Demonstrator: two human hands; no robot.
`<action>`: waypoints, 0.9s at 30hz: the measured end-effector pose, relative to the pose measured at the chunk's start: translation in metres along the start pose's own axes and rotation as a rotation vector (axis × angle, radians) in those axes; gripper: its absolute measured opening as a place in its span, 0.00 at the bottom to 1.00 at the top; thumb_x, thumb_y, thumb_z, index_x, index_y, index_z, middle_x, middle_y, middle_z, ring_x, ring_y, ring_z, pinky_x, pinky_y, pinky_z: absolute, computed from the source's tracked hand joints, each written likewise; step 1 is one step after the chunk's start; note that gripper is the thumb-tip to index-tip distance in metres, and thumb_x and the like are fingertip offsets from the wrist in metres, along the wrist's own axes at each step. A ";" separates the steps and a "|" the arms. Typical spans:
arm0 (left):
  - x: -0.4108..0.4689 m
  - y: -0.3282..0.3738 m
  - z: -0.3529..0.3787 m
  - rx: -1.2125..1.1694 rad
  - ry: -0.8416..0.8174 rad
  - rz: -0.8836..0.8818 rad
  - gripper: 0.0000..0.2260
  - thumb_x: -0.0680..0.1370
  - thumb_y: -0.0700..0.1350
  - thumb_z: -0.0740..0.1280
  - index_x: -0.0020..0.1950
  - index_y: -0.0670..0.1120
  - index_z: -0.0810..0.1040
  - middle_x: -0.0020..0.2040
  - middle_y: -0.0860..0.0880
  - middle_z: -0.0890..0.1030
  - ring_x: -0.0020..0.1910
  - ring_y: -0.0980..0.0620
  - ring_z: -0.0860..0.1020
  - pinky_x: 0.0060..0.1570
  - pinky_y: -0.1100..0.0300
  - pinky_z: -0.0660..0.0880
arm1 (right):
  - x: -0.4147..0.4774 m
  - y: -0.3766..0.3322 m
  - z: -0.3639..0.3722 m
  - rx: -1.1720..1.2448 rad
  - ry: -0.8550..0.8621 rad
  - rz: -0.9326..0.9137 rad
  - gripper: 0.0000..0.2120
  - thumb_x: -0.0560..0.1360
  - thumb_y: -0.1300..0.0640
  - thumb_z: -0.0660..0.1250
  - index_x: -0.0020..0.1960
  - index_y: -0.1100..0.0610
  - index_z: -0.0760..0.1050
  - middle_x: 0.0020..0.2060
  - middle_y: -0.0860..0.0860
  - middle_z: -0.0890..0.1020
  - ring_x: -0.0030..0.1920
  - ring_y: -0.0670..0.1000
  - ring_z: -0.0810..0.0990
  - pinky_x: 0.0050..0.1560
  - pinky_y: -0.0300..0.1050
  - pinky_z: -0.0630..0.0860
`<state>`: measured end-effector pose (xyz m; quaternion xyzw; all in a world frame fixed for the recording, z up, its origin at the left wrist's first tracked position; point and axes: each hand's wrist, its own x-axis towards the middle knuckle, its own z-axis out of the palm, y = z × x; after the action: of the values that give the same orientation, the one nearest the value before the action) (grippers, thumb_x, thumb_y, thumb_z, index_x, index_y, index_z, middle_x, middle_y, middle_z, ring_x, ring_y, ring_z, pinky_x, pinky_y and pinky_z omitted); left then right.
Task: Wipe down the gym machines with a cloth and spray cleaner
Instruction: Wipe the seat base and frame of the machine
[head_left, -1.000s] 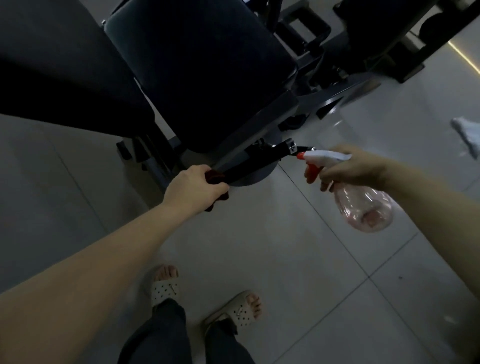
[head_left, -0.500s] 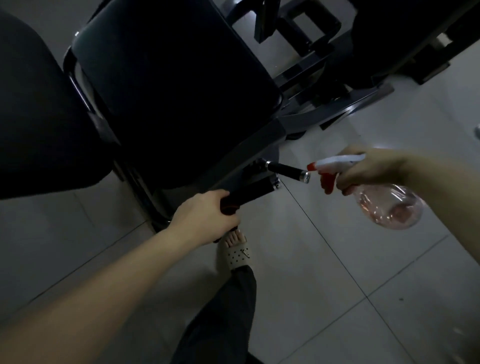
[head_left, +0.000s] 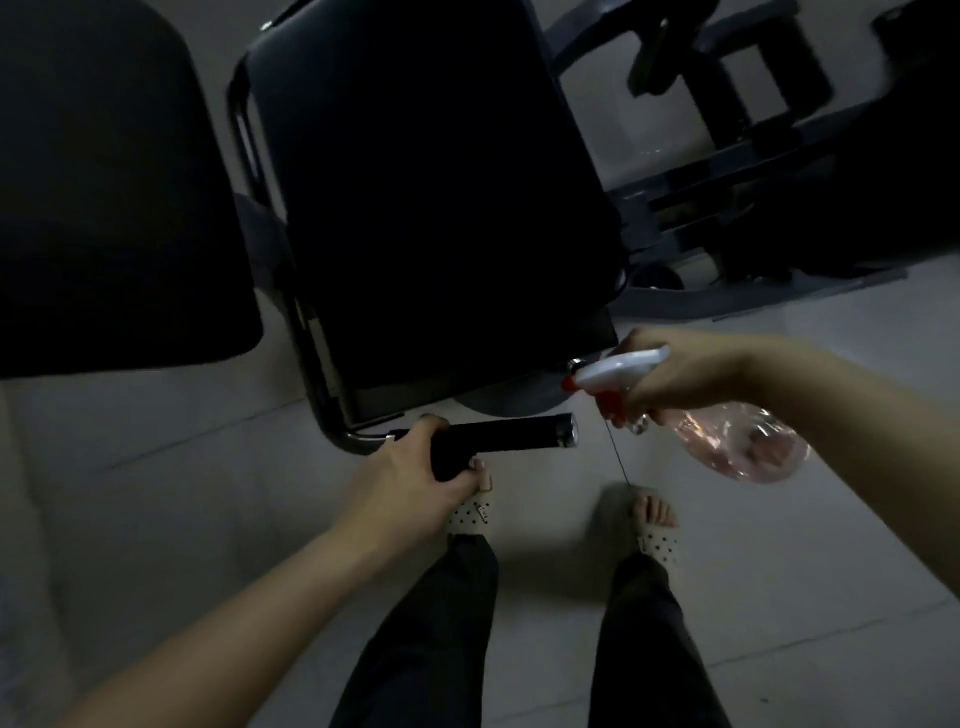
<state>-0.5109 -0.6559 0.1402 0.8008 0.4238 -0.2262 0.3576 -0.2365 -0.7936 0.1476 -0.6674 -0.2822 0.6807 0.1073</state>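
One left hand (head_left: 415, 478) curls its fingers around one black cylindrical handle (head_left: 514, 436). At three o'clock, one right hand (head_left: 675, 374) grips one clear plastic spray bottle (head_left: 748, 447). Two smooth black pads (head_left: 426, 197) stand at twelve o'clock.

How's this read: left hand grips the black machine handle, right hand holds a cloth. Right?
No. Head view: the right hand holds a spray bottle, not a cloth. The left hand does grip the black handle.
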 end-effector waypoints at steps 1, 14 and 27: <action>-0.004 -0.002 0.003 -0.076 0.016 -0.043 0.20 0.75 0.58 0.73 0.64 0.56 0.72 0.50 0.58 0.78 0.49 0.56 0.78 0.44 0.64 0.73 | 0.004 -0.005 -0.001 -0.004 0.010 -0.009 0.13 0.75 0.65 0.71 0.54 0.51 0.76 0.52 0.57 0.80 0.47 0.55 0.81 0.48 0.49 0.82; -0.039 0.011 0.060 -0.873 0.355 -0.553 0.07 0.75 0.55 0.75 0.47 0.54 0.82 0.43 0.50 0.86 0.43 0.49 0.85 0.49 0.47 0.84 | 0.001 -0.019 0.022 -0.279 -0.005 -0.253 0.10 0.82 0.49 0.64 0.51 0.55 0.78 0.45 0.56 0.79 0.42 0.55 0.82 0.45 0.50 0.82; -0.047 0.026 0.071 -1.156 0.289 -0.374 0.07 0.77 0.45 0.73 0.54 0.48 0.81 0.49 0.42 0.85 0.45 0.43 0.84 0.39 0.51 0.82 | -0.066 -0.011 0.025 0.177 0.358 -0.490 0.13 0.77 0.66 0.68 0.58 0.55 0.77 0.55 0.57 0.80 0.47 0.50 0.82 0.47 0.45 0.82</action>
<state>-0.5184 -0.7445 0.1362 0.4126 0.6548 0.0916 0.6266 -0.2581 -0.8250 0.2079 -0.6767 -0.3511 0.5283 0.3738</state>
